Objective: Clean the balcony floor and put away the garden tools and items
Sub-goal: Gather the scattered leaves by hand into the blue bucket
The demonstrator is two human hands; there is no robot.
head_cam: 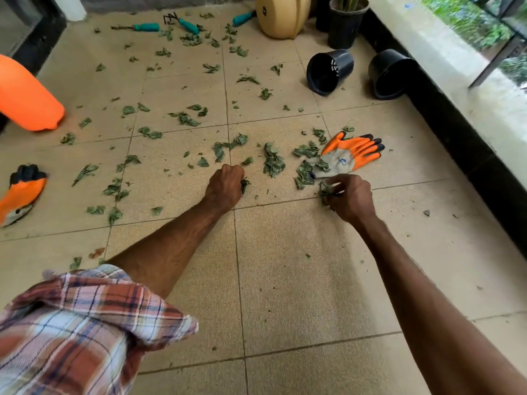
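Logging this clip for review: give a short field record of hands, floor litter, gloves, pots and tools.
left: left hand grips torn green leaves
right: right hand grips more leaves
floor: beige tiled floor, leaves scattered across it
gloves: two orange and grey work gloves, lying far apart
pots: two black plastic pots, on their sides
tools: teal-handled garden tools, far end

Home balcony, doubling as a small potting spot. Evidence: beige tiled floor [285, 280], low concrete ledge [456, 81] along the right edge, dark railing [496, 61] on it, greenery [467, 21] beyond. Two black plastic pots [329, 71] lie tipped on their sides near the ledge, a planted pot [345, 24] stands upright beside a tan planter [282, 15]. Teal-handled hand tools [147, 27] at the far end, orange work gloves [352, 153], torn green leaves [273, 161] scattered over the tiles.
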